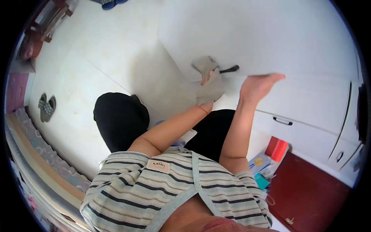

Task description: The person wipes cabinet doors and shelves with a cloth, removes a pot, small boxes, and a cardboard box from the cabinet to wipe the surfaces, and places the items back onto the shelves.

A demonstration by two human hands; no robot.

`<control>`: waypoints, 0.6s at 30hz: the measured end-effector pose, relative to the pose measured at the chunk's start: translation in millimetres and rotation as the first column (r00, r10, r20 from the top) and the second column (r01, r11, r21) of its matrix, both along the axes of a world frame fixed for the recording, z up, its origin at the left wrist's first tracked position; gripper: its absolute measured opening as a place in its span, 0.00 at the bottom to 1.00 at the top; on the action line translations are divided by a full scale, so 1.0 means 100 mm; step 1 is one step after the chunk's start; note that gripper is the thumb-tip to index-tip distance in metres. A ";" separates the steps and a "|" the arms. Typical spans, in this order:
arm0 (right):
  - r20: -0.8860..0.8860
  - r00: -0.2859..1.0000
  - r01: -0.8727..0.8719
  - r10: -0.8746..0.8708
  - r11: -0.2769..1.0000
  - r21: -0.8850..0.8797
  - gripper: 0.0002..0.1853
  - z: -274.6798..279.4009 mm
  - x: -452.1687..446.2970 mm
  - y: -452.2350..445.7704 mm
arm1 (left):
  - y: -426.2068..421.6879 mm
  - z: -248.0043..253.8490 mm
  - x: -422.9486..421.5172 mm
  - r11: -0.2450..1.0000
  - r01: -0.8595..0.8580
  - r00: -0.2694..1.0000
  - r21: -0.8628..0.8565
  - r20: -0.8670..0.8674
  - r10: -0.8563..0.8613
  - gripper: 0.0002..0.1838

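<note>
My left hand [207, 79] is closed around a grey cloth [211, 88]. The cloth is bunched over the palm and wrist side, and another part of it sticks out past the fingers. It is beside a black handle [231, 69] at the white cabinet [251, 42]; whether they touch I cannot tell. My right hand [258, 88] is at the cabinet's edge, above the drawer fronts, its fingers stretched out to the right with nothing seen in them. Both hands are somewhat blurred.
A drawer with a black pull [282, 121] is on the right. Below it stand a dark red board [305, 189] and a red box [276, 149]. Patterned slippers [47, 107] lie on the pale floor [77, 69]. A bed edge [46, 150] runs along the left.
</note>
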State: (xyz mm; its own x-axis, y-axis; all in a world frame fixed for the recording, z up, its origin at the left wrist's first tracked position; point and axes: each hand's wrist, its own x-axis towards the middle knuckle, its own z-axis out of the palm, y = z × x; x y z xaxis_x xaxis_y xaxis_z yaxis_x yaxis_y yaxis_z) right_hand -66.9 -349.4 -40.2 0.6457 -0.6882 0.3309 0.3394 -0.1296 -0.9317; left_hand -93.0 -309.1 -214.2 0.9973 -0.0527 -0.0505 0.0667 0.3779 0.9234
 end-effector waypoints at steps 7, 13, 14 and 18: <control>-0.270 0.944 0.084 -0.187 0.932 -0.351 0.30 -0.33 -0.13 0.09 | 0.63 1.06 -0.01 0.976 0.161 0.974 -0.144 0.181 -0.134 0.28; -0.074 0.941 -0.334 0.331 0.942 -0.039 0.33 0.22 -0.37 0.46 | 0.76 0.85 0.25 0.877 -0.338 0.738 0.342 0.675 0.021 0.30; -0.083 0.934 -0.354 0.348 0.933 -0.068 0.32 0.25 -0.38 0.50 | 0.81 0.75 0.30 0.847 -0.361 0.734 0.390 0.679 0.000 0.28; -0.133 0.902 -0.424 0.412 0.902 -0.084 0.32 0.26 -0.44 0.77 | 1.17 0.44 0.11 0.854 -0.296 0.789 0.427 0.613 -0.034 0.26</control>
